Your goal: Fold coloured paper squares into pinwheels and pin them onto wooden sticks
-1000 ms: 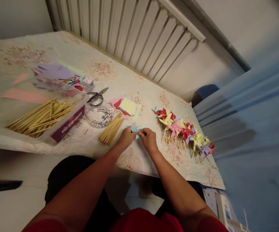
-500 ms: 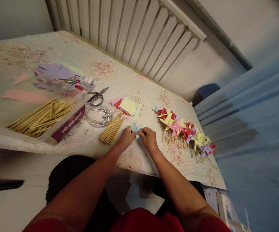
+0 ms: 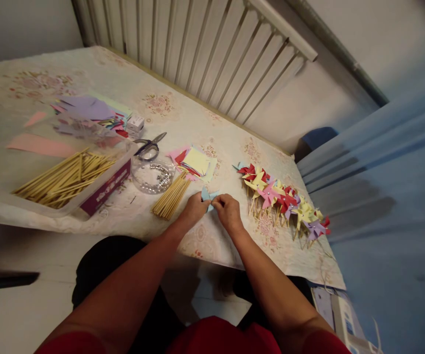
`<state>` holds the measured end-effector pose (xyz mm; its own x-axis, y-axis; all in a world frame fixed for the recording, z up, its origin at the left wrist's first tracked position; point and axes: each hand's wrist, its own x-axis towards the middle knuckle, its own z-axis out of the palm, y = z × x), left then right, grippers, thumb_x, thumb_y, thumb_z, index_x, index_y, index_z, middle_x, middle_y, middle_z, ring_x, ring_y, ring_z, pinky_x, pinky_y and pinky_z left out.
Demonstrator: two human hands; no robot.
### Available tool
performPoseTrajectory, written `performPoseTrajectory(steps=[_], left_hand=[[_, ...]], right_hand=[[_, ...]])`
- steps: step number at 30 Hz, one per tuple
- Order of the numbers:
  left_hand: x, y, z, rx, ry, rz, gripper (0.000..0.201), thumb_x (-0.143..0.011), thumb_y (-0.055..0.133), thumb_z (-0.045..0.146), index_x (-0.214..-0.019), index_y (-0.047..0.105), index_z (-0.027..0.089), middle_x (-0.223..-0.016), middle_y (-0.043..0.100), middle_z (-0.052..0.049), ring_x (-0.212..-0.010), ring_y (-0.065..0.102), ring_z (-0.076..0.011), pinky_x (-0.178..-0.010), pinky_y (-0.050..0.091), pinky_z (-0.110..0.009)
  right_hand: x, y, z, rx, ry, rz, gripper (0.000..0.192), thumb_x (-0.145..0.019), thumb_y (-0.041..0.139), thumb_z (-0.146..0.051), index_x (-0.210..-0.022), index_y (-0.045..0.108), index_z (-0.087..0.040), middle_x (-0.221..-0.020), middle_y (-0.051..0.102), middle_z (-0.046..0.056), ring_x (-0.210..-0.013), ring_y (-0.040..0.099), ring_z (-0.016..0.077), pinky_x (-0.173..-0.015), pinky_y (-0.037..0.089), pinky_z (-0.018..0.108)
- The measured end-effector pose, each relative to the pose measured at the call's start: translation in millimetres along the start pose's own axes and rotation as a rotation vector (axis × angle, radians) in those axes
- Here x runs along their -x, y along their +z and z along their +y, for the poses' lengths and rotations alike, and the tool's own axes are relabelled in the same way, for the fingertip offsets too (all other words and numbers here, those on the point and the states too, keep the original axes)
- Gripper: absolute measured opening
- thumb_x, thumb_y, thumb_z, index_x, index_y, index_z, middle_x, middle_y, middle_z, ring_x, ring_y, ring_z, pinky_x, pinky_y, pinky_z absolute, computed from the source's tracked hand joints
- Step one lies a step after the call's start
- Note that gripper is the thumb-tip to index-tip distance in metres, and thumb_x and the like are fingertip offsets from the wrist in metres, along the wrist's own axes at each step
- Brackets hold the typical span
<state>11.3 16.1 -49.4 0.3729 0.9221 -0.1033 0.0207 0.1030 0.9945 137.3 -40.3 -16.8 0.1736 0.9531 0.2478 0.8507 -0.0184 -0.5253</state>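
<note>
Head view: the left hand and the right hand meet near the front edge of the table, fingertips pinched together on a small light-blue paper piece; both hands are closed on it, and its folded points stick up at 12 o'clock of the knuckles; the paper sits just above the flowered cloth, and whether it touches the cloth I cannot tell.

At 9 o'clock of the left hand, close by, lies a loose bundle of wooden sticks; at 10 o'clock of that bundle stands a clear round dish with shiny pins in it; a pair of scissors lies just beyond the dish at 12 o'clock, touching its rim.

At 11 o'clock of the hands rests a stack of coloured paper squares, yellow on top; at 2 to 3 o'clock of the right hand, a row of finished pinwheels in red, yellow, pink and purple runs along the table towards its right edge.

Far out at 9 o'clock, a clear plastic box holds many more sticks; behind it lie purple and pink paper sheets; a small white box sits beside them.
</note>
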Motion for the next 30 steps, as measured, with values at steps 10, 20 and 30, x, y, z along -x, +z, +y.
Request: performPoseTrajectory(steps=[10,20,30], left_hand=[[0.0,1.8,-5.6,0.061,-0.004,-0.029,0.017,-0.071,0.059,0.027,-0.079,0.062,0.012,-0.068,0.056,0.002,-0.063,0.047,-0.0121,-0.059,0.037,-0.024],[-1.0,4.0,-7.7,0.179,-0.019,-0.085,0.029,-0.067,0.064,0.032,-0.087,0.065,0.011,-0.075,0.064,-0.001,-0.067,0.054,-0.0139,-0.063,0.043,-0.025],[0.8,4.4,-6.8,0.272,-0.022,-0.130,0.024,-0.065,0.065,0.025,-0.086,0.066,0.011,-0.073,0.065,-0.001,-0.068,0.057,-0.0137,-0.060,0.045,-0.023]], right_hand=[[2.7,11.6,7.4,-0.702,0.515,0.069,0.041,-0.057,0.080,-0.037,-0.090,0.065,-0.018,-0.080,0.068,0.001,-0.065,0.057,0.0135,-0.064,0.046,0.027],[3.7,4.5,0.3,-1.132,0.558,-0.091,0.030,-0.054,0.084,-0.029,-0.077,0.068,-0.018,-0.071,0.069,0.000,-0.061,0.058,0.0128,-0.060,0.046,0.025],[2.2,3.4,4.9,-1.143,0.624,-0.197,0.029,-0.052,0.085,-0.030,-0.070,0.068,-0.015,-0.066,0.065,-0.001,-0.053,0.050,0.0075,-0.048,0.037,0.020]])
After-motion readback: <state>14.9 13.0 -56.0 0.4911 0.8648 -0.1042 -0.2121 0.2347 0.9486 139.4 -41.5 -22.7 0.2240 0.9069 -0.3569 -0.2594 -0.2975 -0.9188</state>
